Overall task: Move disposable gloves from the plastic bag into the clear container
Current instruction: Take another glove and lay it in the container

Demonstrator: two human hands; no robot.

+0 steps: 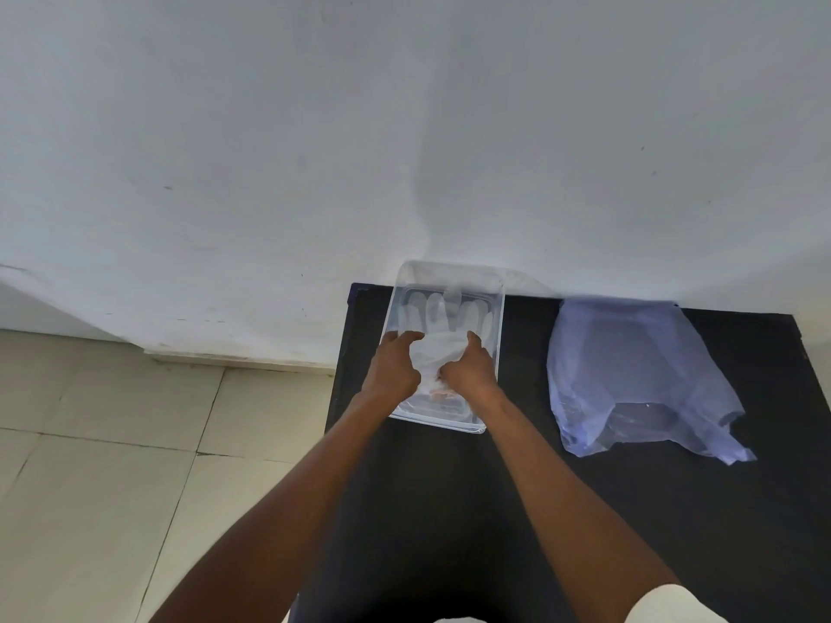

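A clear rectangular container [494,335] stands on the black table's far left part, against the wall. A white disposable glove [443,348] lies inside it, fingers pointing toward the wall. My left hand [395,366] and my right hand [470,370] are both inside the container, fingers pressed on the glove's palm and cuff from either side. A bluish translucent plastic bag [629,375] lies flat and crumpled on the table to the right of the container; I cannot tell whether anything is in it.
The black table [539,510] ends at a left edge just beside the container, with beige tiled floor [112,442] beyond it. A white wall [404,150] rises directly behind the container and bag.
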